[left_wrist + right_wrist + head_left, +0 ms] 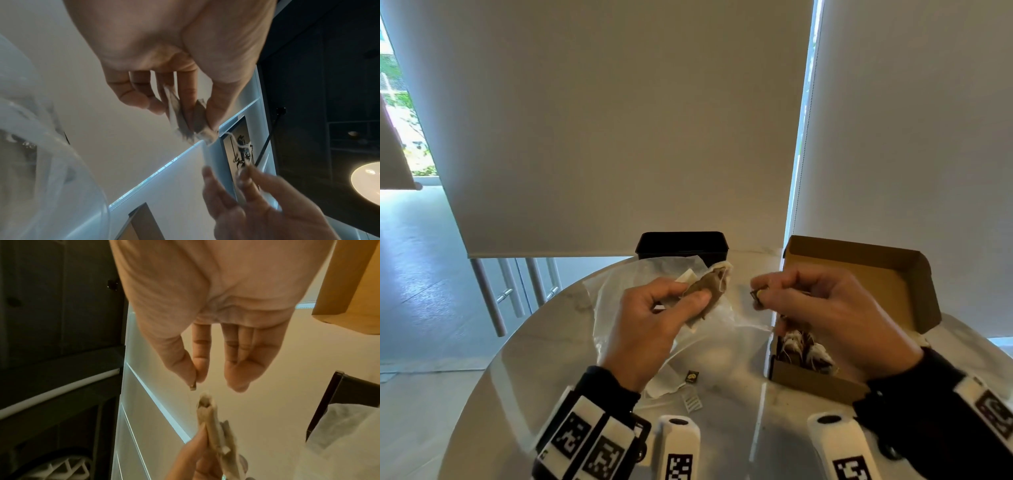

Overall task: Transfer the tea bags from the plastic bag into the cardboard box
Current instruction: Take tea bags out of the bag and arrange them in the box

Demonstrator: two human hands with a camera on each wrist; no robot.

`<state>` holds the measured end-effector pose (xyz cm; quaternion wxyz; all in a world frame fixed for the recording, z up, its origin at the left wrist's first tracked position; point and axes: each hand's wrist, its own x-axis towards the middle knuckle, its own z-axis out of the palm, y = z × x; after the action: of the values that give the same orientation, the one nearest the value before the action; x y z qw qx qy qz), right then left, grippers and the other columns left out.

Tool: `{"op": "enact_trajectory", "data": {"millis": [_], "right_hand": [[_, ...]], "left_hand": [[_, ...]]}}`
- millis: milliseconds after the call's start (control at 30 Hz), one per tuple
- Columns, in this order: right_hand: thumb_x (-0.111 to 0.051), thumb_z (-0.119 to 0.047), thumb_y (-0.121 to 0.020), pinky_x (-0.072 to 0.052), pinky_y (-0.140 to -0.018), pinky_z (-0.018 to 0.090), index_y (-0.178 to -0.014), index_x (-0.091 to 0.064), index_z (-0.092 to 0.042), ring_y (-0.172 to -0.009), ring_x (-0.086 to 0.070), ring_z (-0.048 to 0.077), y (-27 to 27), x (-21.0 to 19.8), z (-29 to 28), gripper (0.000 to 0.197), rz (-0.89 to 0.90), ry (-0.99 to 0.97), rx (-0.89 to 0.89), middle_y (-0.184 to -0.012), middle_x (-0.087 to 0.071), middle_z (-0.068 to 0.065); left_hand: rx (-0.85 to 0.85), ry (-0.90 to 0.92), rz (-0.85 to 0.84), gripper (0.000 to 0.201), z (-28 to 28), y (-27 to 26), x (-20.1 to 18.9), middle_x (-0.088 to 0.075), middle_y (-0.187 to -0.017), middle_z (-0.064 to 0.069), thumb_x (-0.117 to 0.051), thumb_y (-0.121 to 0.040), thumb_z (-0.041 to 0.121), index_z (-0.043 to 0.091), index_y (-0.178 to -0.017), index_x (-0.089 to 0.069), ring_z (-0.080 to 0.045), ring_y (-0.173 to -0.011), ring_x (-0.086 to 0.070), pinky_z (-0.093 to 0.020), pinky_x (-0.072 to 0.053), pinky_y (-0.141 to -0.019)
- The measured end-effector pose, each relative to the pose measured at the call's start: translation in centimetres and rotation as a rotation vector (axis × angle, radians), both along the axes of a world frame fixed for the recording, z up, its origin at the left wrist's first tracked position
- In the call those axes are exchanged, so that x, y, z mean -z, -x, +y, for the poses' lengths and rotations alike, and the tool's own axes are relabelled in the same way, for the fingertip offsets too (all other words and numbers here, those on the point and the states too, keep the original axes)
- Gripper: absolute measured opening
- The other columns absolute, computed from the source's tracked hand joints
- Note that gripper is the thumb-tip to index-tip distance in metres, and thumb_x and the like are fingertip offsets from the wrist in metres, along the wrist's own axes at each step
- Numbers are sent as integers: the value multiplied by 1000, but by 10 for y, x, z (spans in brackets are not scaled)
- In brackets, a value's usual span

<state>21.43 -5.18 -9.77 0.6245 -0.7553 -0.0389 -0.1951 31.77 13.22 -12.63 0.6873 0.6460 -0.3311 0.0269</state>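
left hand pinches a tea bag above the plastic bag; right hand pinches its tag beside the open cardboard box, which holds more tea bags.

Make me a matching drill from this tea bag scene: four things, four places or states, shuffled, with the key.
Things:
1. brown paper tea bag
2. small dark string tag
3. open brown cardboard box
4. black rectangular container

Places or states:
A. at the table's far edge, behind the plastic
B. pinched in the right hand
C. tea bags already inside
D. held in the left hand

Pairs: 1-D, 2-B, 3-C, 4-A
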Motion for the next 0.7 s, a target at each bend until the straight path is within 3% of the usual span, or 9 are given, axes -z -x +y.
{"op": "enact_trajectory", "data": {"millis": [100,267,367,467,533,633,700], "right_hand": [[-73,-22,-71,-58,-67,26,-70,-72,-10,-82,-68,17,-4,-3,13,13,2,71,-25,-95,-71,-2],[-76,-6,-75,-58,-62,25,-70,-64,-5,-66,-69,20,-8,2,13,12,13,85,98,-76,-71,14],[-76,0,-74,-58,-59,24,-73,-58,-6,-64,-69,24,-4,-3,7,19,32,78,134,-76,-69,21],[-75,-4,-76,-60,-65,29,-89,-58,-10,-72,-71,27,5,-15,-3,22,94,203,124,-80,-72,15],[-75,-6,-77,-59,-66,26,-99,-64,-14,-74,-71,23,12,-29,-19,26,135,314,148,-83,-73,10],[-76,-6,-75,-51,-62,16,-89,-71,-17,-69,-69,7,19,-45,-48,20,244,497,239,-78,-74,-1],[-77,-7,-75,-48,-61,16,-83,-71,-19,-62,-64,2,20,-45,-67,16,353,651,305,-73,-72,-3]], "left_hand": [[22,-60,-75,32,-6,5,3,-68,-74,-6,-73,-67,48,18,-76,-76,-20,-74,-63,-27,-51,-71],[88,-136,-85,34,-14,14,6,-66,-78,-3,-67,-67,52,20,-78,-75,-21,-74,-62,-32,-53,-69],[101,-166,-82,32,-19,18,8,-68,-81,1,-73,-68,51,22,-80,-76,-16,-75,-63,-26,-52,-68],[105,-226,-105,33,-22,20,12,-70,-86,6,-72,-67,52,25,-84,-76,-12,-82,-64,-26,-53,-73],[73,-243,-106,20,-22,17,14,-71,-87,8,-74,-71,41,25,-82,-77,-9,-83,-64,-22,-50,-74],[30,-204,-74,4,-18,10,13,-71,-83,6,-74,-75,25,22,-76,-77,-9,-75,-63,-17,-47,-70],[10,-183,-54,3,-15,6,12,-71,-80,5,-75,-75,22,22,-75,-77,-8,-73,-62,-13,-46,-68]]}}
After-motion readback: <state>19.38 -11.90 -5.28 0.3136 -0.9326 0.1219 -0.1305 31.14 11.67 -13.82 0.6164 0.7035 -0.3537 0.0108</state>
